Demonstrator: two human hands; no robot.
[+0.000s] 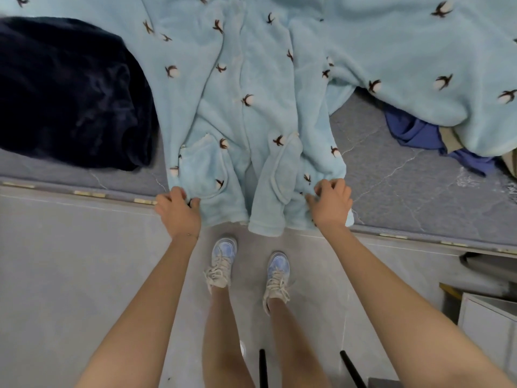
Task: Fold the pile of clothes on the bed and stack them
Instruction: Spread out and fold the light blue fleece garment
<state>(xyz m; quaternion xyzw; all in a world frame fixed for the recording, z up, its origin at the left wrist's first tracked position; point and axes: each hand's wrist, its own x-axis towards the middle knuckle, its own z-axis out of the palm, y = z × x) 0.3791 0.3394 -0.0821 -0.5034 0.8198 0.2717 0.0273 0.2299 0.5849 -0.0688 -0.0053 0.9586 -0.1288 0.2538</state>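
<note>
A light blue fleece robe (251, 113) with a dark flower print lies spread lengthwise on the bed, its hem hanging over the near edge. My left hand (177, 210) pinches the hem's left corner below a patch pocket. The hem's right corner is gripped by my right hand (331, 203). A dark navy plush garment (67, 91) lies bunched at the left. More of the same light blue fleece (419, 51) is heaped at the right, with a blue cloth (414, 133) sticking out from under it.
The grey mattress (405, 189) has its near edge running across the view. I stand on pale floor tiles (70, 275) in light sneakers. A white cabinet (486, 323) stands at the lower right, and two black rods (263, 368) rise at the bottom.
</note>
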